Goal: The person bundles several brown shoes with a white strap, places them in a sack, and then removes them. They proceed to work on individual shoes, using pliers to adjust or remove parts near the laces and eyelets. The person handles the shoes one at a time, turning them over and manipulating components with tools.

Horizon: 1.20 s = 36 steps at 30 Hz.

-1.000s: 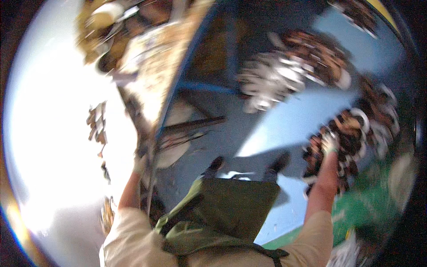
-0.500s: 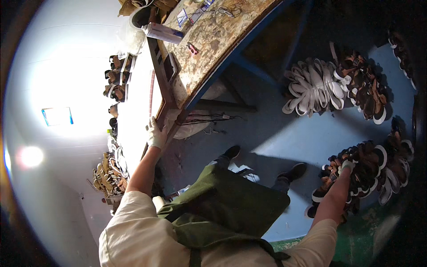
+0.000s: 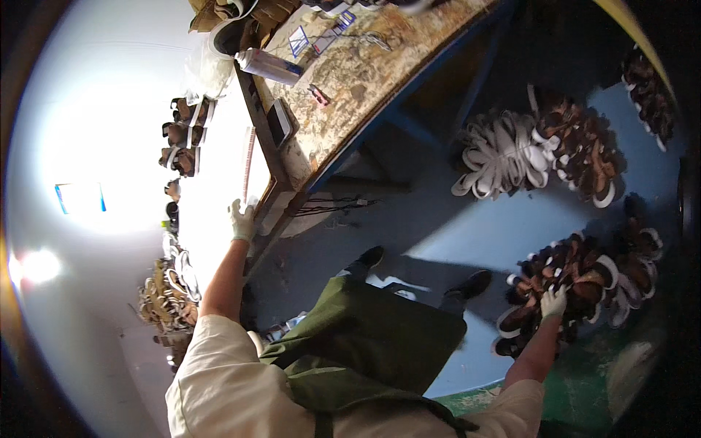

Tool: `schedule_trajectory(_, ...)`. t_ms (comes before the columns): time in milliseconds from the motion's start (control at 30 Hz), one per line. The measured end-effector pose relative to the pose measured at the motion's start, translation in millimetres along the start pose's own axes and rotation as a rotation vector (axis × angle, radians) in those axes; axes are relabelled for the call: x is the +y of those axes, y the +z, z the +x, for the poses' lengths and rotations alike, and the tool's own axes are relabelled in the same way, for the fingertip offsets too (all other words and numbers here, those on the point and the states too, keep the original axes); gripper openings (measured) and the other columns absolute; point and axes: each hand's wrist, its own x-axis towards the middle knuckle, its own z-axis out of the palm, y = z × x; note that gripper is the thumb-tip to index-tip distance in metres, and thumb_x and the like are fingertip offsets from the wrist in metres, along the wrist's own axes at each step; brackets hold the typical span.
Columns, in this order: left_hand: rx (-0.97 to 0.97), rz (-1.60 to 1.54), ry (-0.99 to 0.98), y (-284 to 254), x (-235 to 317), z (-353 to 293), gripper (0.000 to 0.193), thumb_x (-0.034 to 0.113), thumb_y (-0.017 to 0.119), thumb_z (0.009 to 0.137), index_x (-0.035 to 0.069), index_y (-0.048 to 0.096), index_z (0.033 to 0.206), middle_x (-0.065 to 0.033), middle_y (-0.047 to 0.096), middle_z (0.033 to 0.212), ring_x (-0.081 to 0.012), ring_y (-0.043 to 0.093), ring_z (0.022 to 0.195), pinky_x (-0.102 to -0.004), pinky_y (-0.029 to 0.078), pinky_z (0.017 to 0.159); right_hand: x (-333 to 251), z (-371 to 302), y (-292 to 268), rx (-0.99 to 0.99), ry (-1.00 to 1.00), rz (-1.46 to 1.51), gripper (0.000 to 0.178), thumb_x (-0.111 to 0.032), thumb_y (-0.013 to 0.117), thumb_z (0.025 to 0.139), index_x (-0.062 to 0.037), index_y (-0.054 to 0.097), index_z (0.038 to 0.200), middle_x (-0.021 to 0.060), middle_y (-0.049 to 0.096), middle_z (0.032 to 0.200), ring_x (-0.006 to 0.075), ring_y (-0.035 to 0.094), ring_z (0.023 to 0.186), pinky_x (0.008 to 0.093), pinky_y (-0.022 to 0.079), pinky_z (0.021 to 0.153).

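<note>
My left hand (image 3: pixel 242 220), in a pale glove, rests with fingers apart on the near edge of a brightly lit white tabletop (image 3: pixel 223 168), beside a wooden corner rail. Nothing shows in its grasp. Out to the right, my gloved right hand (image 3: pixel 553 301) lies over a heap of brown and black shoes with white soles (image 3: pixel 577 274) on the floor. Its fingers look spread against the shoes, and I see none lifted. A red-marked strip like a ruler (image 3: pixel 249 164) lies just beyond my left hand.
A stained workbench (image 3: pixel 358 73) carries a spray can (image 3: pixel 269 66), a phone-like dark object (image 3: pixel 279 123) and a small pink tool (image 3: pixel 318 95). White soles (image 3: pixel 504 153) and more brown shoes (image 3: pixel 591 153) are piled on the blue floor. Shoes (image 3: pixel 182 135) line the white table's far side.
My right hand has shifted slightly left and nearer over the shoe heap, its fingers now more visible. My left hand stays at the table edge. The whole view has tilted a little.
</note>
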Motion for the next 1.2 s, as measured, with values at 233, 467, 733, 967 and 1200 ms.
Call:
schedule_trajectory(233, -0.216, -0.668, -0.212, 43, -65, 50, 0.026, 0.018, 0.057, 0.089, 0.0, 0.053, 0.107, -0.0164, 0.057, 0.099, -0.0308, 0.059, 0.097, -0.0439, 0.053, 0.074, 35, -218, -43, -0.205, -0.52, -0.325, 0.031, -0.028, 0.048, 0.1, -0.0108, 0.035, 0.079, -0.0002, 0.025, 0.067, 0.0134, 0.021, 0.06, 0.0379, 0.028, 0.058)
schedule_trajectory(467, -0.289, -1.362, -0.427, 3, 17, 50, 0.046, 0.044, 0.056, 0.093, 0.007, 0.054, 0.119, -0.0142, 0.056, 0.107, -0.0226, 0.057, 0.098, -0.0371, 0.048, 0.085, 80, -572, 41, -0.344, -0.87, -1.03, 0.021, -0.025, 0.049, 0.099, -0.0039, 0.054, 0.099, 0.0041, 0.052, 0.071, 0.0118, 0.048, 0.056, 0.0297, 0.04, 0.055)
schedule_trajectory(733, -0.526, -1.598, 0.118, -153, -117, -37, 0.059, 0.038, 0.054, 0.097, -0.001, 0.041, 0.139, -0.0202, 0.049, 0.133, -0.0284, 0.044, 0.129, -0.0363, 0.036, 0.106, 272, -879, 203, -0.599, -1.642, -1.325, 0.024, -0.019, 0.049, 0.096, -0.0049, 0.058, 0.078, 0.0014, 0.053, 0.064, 0.0087, 0.048, 0.053, 0.0246, 0.038, 0.049)
schedule_trajectory(967, -0.238, -1.988, -0.331, -240, -329, -51, 0.063, 0.047, 0.035, 0.102, 0.007, 0.024, 0.148, -0.0105, 0.037, 0.145, -0.0226, 0.044, 0.128, -0.0359, 0.038, 0.103, 521, -975, 363, -1.205, -1.269, -1.497, 0.03, -0.021, 0.056, 0.096, -0.0082, 0.054, 0.069, -0.0043, 0.046, 0.051, 0.0034, 0.039, 0.039, 0.0208, 0.025, 0.037)
schedule_trajectory(1200, 0.578, -1.834, -0.571, -167, -468, -106, 0.057, 0.05, 0.03, 0.102, 0.009, 0.039, 0.142, -0.007, 0.056, 0.127, -0.0208, 0.057, 0.112, -0.036, 0.048, 0.095, 738, -987, 461, -1.585, -1.061, -2.006, 0.033, -0.028, 0.055, 0.095, -0.0046, 0.058, 0.071, -0.0029, 0.046, 0.05, 0.0045, 0.04, 0.039, 0.0215, 0.027, 0.038)
